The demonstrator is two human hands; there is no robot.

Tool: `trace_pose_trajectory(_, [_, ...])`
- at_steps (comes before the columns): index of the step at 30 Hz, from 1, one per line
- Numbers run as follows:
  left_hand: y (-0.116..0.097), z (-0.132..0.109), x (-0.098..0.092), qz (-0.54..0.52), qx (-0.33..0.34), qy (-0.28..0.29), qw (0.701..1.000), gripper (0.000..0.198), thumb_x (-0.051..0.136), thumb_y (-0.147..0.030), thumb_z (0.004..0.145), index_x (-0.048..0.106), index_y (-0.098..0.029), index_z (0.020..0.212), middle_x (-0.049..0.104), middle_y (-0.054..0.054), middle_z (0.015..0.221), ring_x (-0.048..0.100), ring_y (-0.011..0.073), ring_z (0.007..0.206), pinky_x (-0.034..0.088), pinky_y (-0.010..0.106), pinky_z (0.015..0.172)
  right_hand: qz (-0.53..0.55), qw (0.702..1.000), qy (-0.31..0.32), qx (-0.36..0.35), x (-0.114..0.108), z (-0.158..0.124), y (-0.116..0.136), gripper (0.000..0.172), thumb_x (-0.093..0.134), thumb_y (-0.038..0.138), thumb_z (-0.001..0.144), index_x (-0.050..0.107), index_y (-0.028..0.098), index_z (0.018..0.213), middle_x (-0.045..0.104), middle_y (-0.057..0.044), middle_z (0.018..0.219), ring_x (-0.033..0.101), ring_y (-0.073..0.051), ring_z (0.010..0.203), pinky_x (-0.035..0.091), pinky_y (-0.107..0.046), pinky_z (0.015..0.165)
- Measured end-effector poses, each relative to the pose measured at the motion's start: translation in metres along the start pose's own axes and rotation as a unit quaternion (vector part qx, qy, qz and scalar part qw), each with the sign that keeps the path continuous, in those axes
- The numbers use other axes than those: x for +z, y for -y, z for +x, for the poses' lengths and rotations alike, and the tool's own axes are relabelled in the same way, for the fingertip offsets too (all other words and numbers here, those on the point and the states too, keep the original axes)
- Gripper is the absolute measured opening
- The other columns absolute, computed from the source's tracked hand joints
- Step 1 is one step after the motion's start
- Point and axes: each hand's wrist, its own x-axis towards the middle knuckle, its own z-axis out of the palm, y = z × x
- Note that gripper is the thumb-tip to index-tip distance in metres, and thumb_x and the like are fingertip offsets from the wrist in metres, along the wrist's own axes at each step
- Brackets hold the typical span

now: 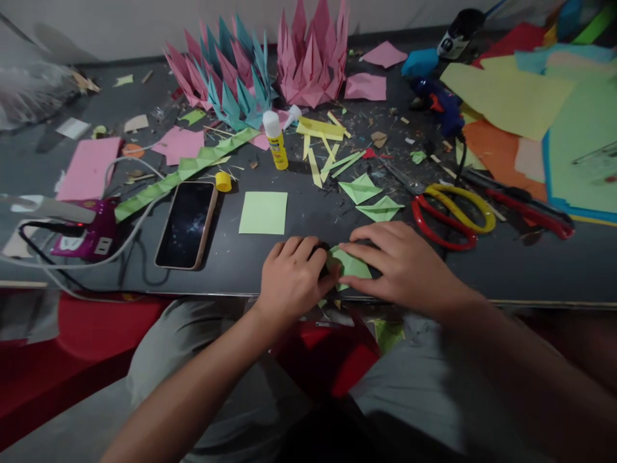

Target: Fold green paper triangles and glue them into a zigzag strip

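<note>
At the table's front edge, both hands are on a small piece of folded green paper (354,267). My left hand (293,273) has its fingers curled and pinches the paper's left side, hiding that edge. From the right, my right hand (405,265) holds the paper between thumb and fingertips. Just beyond it lie two folded green paper pieces, one pointed (360,188) and another (380,209) closer to me. A flat green paper square (263,213) rests ahead of my left hand. Red-and-yellow-handled scissors (446,231) lie beyond my right hand.
A phone (186,225) and a purple power strip (84,238) with cables lie left. Behind stand an uncapped glue stick (276,143) and pink (313,58) and blue-pink folded-paper rings (236,83). Right are a utility knife (530,209), a glue gun (438,106) and coloured sheets (511,90).
</note>
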Motion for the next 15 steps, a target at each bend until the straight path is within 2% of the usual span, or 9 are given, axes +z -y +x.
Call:
trace_pose_trajectory(3, [0.002, -0.002, 0.001, -0.001, 0.001, -0.004, 1.000, 0.018, 0.054, -0.031, 0.081, 0.062, -0.015, 0.083, 0.066, 0.008, 0.099, 0.058, 0.0229, 0.086, 0.046, 0.034, 0.068, -0.034, 0.999, 0.023, 0.010, 0.000, -0.001, 0.018, 0.037, 0.056, 0.036, 0.081, 0.059, 0.011, 0.108, 0.061, -0.016, 0.104, 0.055, -0.027, 0.095, 0.042, -0.039, 0.078])
trace_pose_trajectory(5, [0.004, -0.003, 0.001, -0.018, 0.039, 0.008, 0.999, 0.018, 0.052, -0.026, 0.084, 0.061, -0.013, 0.093, 0.064, 0.009, 0.108, 0.057, 0.0231, 0.096, 0.047, 0.034, 0.075, -0.041, 0.998, 0.043, 0.033, 0.001, -0.003, 0.023, 0.034, 0.055, 0.030, 0.082, 0.058, 0.012, 0.110, 0.060, -0.016, 0.106, 0.054, -0.027, 0.096, 0.042, -0.039, 0.077])
trace_pose_trajectory(8, [0.007, -0.003, 0.002, -0.039, 0.092, 0.028, 0.995, 0.021, 0.047, -0.021, 0.087, 0.060, -0.013, 0.102, 0.061, 0.008, 0.115, 0.055, 0.0220, 0.105, 0.047, 0.033, 0.083, -0.037, 0.996, 0.061, 0.054, 0.001, -0.007, 0.019, 0.030, 0.053, 0.024, 0.082, 0.060, 0.013, 0.109, 0.059, -0.015, 0.105, 0.054, -0.027, 0.093, 0.043, -0.039, 0.075])
trace_pose_trajectory(11, [0.009, -0.002, 0.000, -0.049, 0.092, 0.042, 0.994, 0.021, 0.048, -0.027, 0.087, 0.062, -0.014, 0.097, 0.059, 0.010, 0.118, 0.054, 0.0231, 0.107, 0.048, 0.036, 0.084, -0.024, 0.996, 0.064, 0.059, 0.001, -0.010, 0.010, 0.029, 0.050, 0.021, 0.084, 0.060, 0.015, 0.110, 0.059, -0.014, 0.103, 0.054, -0.026, 0.092, 0.044, -0.039, 0.074])
trace_pose_trajectory(15, [0.013, -0.002, -0.004, -0.076, 0.088, 0.069, 0.991, 0.024, 0.055, -0.033, 0.083, 0.063, -0.014, 0.095, 0.054, 0.012, 0.125, 0.047, 0.0260, 0.117, 0.045, 0.041, 0.091, -0.002, 0.997, 0.052, 0.058, 0.004, -0.013, 0.003, 0.037, 0.046, 0.024, 0.087, 0.051, 0.016, 0.123, 0.058, -0.014, 0.104, 0.055, -0.025, 0.092, 0.047, -0.039, 0.073])
